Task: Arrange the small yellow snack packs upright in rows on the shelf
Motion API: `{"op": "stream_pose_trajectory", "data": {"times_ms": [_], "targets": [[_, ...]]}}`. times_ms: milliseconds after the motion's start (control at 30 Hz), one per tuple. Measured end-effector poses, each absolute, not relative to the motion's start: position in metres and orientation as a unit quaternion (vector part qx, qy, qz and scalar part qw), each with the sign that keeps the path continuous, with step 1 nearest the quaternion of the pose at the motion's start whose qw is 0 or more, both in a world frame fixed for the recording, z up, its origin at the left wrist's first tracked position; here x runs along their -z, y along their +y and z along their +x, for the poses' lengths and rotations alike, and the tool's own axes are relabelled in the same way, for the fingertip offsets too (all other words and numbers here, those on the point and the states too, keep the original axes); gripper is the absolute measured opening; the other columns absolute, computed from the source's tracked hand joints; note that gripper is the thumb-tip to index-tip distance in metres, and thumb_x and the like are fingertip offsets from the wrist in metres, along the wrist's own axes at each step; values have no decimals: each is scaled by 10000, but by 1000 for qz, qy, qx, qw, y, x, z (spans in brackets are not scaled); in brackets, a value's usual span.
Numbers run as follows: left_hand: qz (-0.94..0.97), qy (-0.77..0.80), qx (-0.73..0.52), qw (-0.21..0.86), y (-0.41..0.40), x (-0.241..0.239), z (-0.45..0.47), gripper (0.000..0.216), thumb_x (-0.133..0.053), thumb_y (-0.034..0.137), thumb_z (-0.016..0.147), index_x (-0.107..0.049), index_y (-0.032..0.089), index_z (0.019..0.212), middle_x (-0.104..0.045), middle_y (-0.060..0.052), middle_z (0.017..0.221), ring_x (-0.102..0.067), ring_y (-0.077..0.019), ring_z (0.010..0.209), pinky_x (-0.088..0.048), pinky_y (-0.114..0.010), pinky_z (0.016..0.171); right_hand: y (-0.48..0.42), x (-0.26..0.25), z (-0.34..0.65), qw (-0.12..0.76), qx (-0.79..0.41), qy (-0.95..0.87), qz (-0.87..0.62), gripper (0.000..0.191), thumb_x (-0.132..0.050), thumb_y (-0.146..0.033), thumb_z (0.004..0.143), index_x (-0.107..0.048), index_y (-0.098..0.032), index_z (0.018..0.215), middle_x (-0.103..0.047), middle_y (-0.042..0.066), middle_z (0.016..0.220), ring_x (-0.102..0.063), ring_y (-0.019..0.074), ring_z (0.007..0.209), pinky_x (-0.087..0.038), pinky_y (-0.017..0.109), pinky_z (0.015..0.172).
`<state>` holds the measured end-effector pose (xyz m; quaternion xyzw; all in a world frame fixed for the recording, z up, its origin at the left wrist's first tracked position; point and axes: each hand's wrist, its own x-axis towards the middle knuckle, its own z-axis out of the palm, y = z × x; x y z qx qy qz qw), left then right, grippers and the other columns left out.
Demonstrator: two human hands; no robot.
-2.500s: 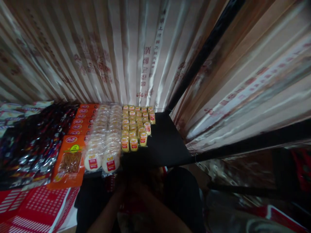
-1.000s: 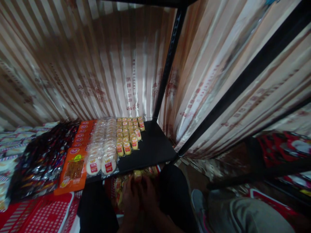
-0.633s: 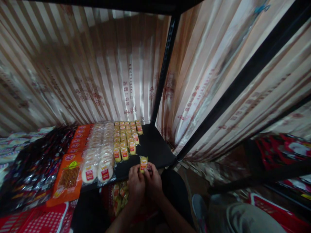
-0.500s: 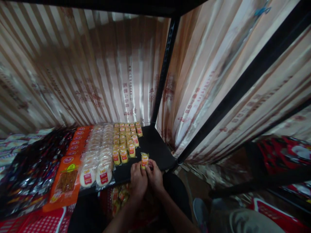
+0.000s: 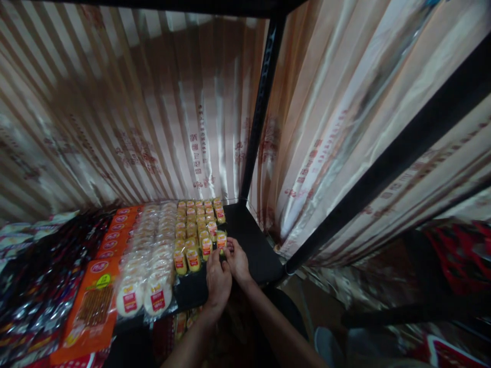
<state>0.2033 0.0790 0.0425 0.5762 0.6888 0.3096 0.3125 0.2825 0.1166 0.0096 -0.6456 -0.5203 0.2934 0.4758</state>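
A small yellow packaged snack cake [image 5: 221, 239] with a red-and-white label stands upright at the fingertips of both my hands, at the right side of the rows. My right hand [image 5: 238, 261] pinches it from the right. At its lower left, the fingers of my left hand [image 5: 219, 280] are curled against it, partly hidden by the hand's back. Just left of it are several rows of matching yellow cakes [image 5: 192, 259] on the black shelf [image 5: 251, 237].
Round white packaged crackers [image 5: 157, 299], orange bags of brown sticks [image 5: 95, 306] and dark shiny packets [image 5: 38, 271] fill the shelf leftward. Black posts [image 5: 263, 102] frame the corner, with printed curtains [image 5: 172, 102] behind. Red packages [image 5: 460, 255] lie at far right.
Both hands have carried the yellow snack cake forward and slightly left, from the shelf's front to beside the rows of cakes. The view has shifted slightly.
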Motion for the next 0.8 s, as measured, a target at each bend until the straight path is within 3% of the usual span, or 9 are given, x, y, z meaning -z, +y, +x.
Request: {"op": "stream_pose_trajectory", "data": {"times_ms": [567,800], "targets": [[574,691,-316,307,87,-40,193,448,-364,126,773,-522,96,1191,-507,-115,1296,-424,-174,1227,-289,-297,1068,134,-8,270,403,-245,-601,-645,263,-444,-219,788,-581,-181,1009,-609,73,912,-599,173,798,-502,297,751],[585,670,-348,297,88,-37,191,430,-348,117,772,-551,83,1150,-545,-119,1245,-453,-173,1197,-312,-297,1057,128,-5,269,446,-254,-572,-640,331,-476,-243,775,-558,-148,1081,-570,100,992,-572,185,896,-513,292,751]]}}
